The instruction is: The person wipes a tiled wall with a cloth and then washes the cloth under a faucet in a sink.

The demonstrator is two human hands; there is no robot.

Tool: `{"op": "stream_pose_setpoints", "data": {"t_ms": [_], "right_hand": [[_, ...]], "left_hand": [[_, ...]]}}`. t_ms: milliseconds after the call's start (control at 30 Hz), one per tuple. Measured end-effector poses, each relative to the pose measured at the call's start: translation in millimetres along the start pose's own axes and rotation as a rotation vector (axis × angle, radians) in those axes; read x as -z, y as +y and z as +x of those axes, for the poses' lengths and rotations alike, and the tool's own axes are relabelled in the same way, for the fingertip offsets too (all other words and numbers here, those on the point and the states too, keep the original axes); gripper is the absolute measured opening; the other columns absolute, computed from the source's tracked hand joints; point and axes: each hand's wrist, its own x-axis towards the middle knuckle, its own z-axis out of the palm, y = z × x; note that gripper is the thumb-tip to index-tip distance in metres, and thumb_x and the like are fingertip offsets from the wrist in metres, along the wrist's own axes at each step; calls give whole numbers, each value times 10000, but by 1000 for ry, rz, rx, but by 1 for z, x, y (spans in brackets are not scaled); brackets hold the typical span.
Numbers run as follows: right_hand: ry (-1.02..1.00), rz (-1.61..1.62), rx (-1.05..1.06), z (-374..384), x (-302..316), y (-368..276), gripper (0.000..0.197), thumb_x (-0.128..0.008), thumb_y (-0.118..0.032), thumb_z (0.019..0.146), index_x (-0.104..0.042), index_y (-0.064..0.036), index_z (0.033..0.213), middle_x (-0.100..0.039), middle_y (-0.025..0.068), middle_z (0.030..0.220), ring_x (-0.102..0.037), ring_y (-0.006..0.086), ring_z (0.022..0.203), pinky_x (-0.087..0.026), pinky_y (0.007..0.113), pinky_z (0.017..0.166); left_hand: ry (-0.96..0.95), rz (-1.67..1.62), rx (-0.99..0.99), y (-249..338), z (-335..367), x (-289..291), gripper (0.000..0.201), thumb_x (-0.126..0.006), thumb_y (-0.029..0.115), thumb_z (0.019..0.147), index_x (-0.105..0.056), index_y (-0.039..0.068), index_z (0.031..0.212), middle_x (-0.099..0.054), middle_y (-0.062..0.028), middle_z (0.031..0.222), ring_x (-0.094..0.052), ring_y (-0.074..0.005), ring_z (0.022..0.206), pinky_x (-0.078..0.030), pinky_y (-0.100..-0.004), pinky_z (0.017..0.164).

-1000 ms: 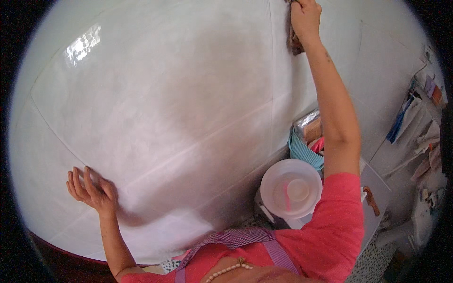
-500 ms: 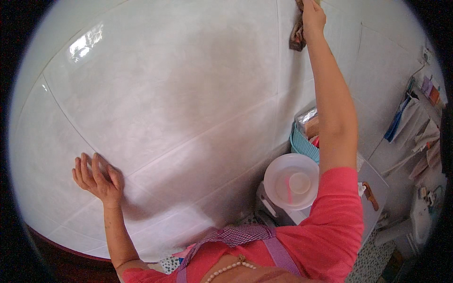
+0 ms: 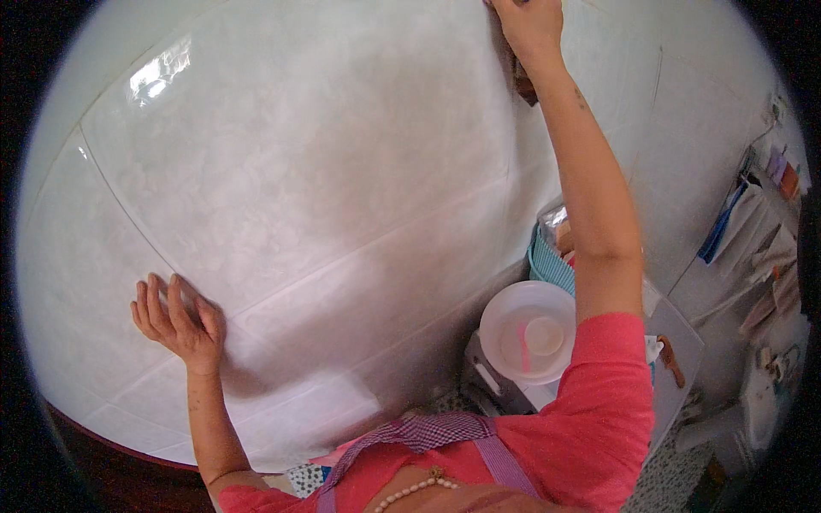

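Note:
A pale, glossy tiled wall (image 3: 359,154) fills most of the head view. Low on its left side, my left hand (image 3: 180,325) rests with fingers spread against the tiles, holding nothing. My right arm reaches high to the upper edge, where my right hand (image 3: 532,30) is closed on a brown cloth (image 3: 523,84) against the wall. Part of the cloth hangs below the wrist; the rest is hidden behind the hand, and the fingertips are cut off by the picture's edge.
Below my right arm stands a white basin (image 3: 505,312) holding a cup and a pink-handled item. Behind it is a teal basket (image 3: 549,265) of packets. A brown comb (image 3: 671,361) lies on a grey surface (image 3: 684,333). Towels (image 3: 744,218) hang at the right.
My right hand has moved left along the top of the wall with the brown cloth. My left hand stays in about the same place.

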Motion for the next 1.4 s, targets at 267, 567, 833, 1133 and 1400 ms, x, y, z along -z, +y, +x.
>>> {"op": "stream_pose_setpoints", "data": {"t_ms": [267, 567, 833, 1133, 1400], "right_hand": [[-73, 14, -112, 13, 7, 5, 131, -613, -116, 779, -646, 5, 817, -652, 120, 733, -609, 215, 665, -481, 326, 646], [-54, 84, -68, 15, 4, 16, 83, -591, -77, 761, -608, -4, 726, -631, 99, 686, -582, 175, 647, -471, 301, 642], [37, -46, -14, 16, 2, 22, 93, -610, -93, 750, -625, -1, 748, -635, 138, 705, -604, 225, 659, -478, 323, 647], [120, 197, -313, 7, -4, 52, 85, -615, -83, 800, -592, -4, 777, -615, 77, 739, -561, 151, 696, -464, 273, 655], [82, 385, -319, 1, -14, 9, 185, -683, -156, 789, -565, -13, 786, -600, 79, 774, -547, 143, 735, -456, 272, 671]], "left_hand": [[45, -28, 8, 2, 0, -4, 358, -476, 195, 887, -544, 50, 1208, -479, -170, 1319, -396, -346, 1268, -235, -500, 1069], [19, -30, 13, 2, 7, -3, 415, -538, 139, 822, -514, 82, 1233, -437, -126, 1344, -356, -289, 1295, -227, -480, 1083], [33, -5, 7, -5, -1, -2, 368, -449, 226, 908, -524, 63, 1229, -450, -154, 1350, -378, -326, 1286, -230, -504, 1073], [59, -39, 29, 0, 1, 0, 380, -548, 137, 827, -545, 71, 1201, -473, -129, 1313, -402, -295, 1260, -249, -464, 1067], [57, -41, 31, -1, 4, -5, 380, -560, 134, 820, -547, 65, 1193, -472, -131, 1314, -394, -294, 1265, -249, -462, 1069]]}}
